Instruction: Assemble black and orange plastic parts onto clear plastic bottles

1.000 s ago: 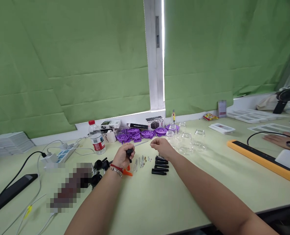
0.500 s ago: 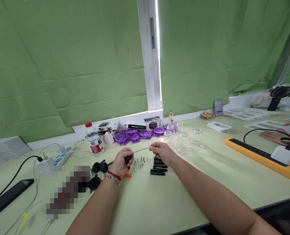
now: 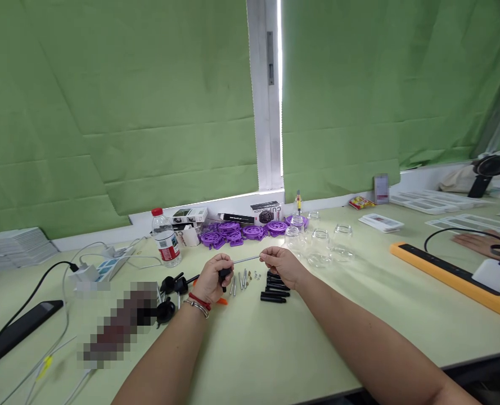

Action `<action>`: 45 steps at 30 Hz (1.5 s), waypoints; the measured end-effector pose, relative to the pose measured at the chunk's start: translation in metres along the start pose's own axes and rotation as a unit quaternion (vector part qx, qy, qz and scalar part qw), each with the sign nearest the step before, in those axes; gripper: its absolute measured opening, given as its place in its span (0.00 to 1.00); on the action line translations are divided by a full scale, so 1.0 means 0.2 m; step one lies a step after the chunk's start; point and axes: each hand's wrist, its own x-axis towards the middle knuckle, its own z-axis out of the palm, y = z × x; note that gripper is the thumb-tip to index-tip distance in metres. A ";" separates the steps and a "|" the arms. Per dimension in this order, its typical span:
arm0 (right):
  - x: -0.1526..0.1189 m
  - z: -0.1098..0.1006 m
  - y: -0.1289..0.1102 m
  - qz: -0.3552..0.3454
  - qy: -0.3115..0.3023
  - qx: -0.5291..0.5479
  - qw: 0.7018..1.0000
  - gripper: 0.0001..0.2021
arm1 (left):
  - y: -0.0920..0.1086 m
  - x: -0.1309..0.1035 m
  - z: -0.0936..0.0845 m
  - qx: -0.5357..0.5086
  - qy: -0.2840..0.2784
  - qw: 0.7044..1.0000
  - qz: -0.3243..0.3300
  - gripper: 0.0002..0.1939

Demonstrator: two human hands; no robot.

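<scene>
Squarely in the left hand (image 3: pixel 214 278), a black part (image 3: pixel 224 274) sits clasped by curled fingers, its slim metal rod (image 3: pixel 246 259) pointing rightward out past the thumb. At the rod's far end, the right hand (image 3: pixel 281 264) pinches with thumb and fingertips; any small piece there is hidden. Loose rods (image 3: pixel 243 279) and black tubes (image 3: pixel 274 298) lie on the table (image 3: pixel 250 349) just below.
</scene>
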 end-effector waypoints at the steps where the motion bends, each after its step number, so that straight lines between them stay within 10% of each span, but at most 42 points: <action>1: 0.00 0.00 0.00 -0.001 0.000 -0.001 1.000 0.16 | 0.00 0.00 0.00 0.000 0.001 1.000 -0.002 0.10; 45: 0.01 -0.03 0.03 -0.035 -0.054 -0.194 0.979 0.17 | -0.01 0.00 0.00 0.012 0.001 1.000 -0.021 0.10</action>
